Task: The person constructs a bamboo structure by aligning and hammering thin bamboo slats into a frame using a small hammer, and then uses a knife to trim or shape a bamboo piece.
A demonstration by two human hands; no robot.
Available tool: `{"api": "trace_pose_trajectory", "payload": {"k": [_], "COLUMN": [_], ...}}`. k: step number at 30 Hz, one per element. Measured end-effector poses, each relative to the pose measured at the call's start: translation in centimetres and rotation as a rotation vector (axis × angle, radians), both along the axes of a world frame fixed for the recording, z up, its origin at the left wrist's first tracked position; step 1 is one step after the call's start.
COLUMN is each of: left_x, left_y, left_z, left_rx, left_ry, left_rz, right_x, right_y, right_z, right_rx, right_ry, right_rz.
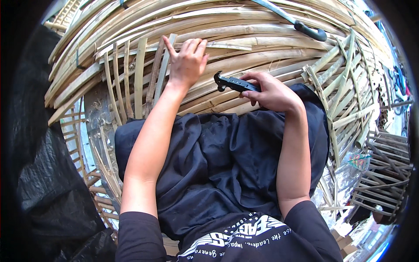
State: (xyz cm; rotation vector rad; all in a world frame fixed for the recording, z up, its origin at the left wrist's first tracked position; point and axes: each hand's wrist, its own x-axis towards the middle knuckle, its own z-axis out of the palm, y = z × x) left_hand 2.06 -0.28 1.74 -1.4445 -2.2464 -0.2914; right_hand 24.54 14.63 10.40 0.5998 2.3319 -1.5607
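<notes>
My left hand (187, 61) lies palm down on the split bamboo strips (218, 32), its fingers stretched and the little finger apart from the rest. Beside it, short upright slats (139, 74) lean against the long strips. In my right hand (273, 92) is a black hand tool (233, 83) with a row of small dots along its body and a hooked, claw-like head pointing left. My right fingers wrap its rear end, hiding part of it. The tool is held above the bamboo, near the dark cloth (209, 148) over my lap.
A long blade with a black curved handle (310, 31) rests on the strips at the far right. Crossed bamboo pieces (345, 87) pile up at right, above a slatted bamboo frame (379, 179). Black plastic sheeting (48, 174) hangs at left, beside a ladder-like bamboo frame (74, 131).
</notes>
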Motion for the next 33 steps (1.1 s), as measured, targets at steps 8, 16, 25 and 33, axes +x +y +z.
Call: {"api": "trace_pose_trajectory", "payload": {"k": [8, 16, 25, 33], "left_x": [0.8, 0.7, 0.8, 0.8], "left_y": [0.3, 0.3, 0.4, 0.3], "left_z": [-2.4, -3.2, -3.3, -3.2], "left_rx": [0.139, 0.178, 0.206, 0.219], "left_ry": [-0.062, -0.029, -0.020, -0.032], "left_rz": [-0.014, 0.003, 0.010, 0.012], "right_x": [-1.3, -1.4, -1.7, -1.8], "right_y": [0.3, 0.7, 1.1, 0.6], "right_z": [-0.1, -1.3, -0.9, -1.8], "right_rx": [-0.136, -0.251, -0.275, -0.408], "right_ry": [-0.074, -0.008, 0.131, 0.355], "right_rz": [-0.113, -0.319, -0.472, -0.559]}}
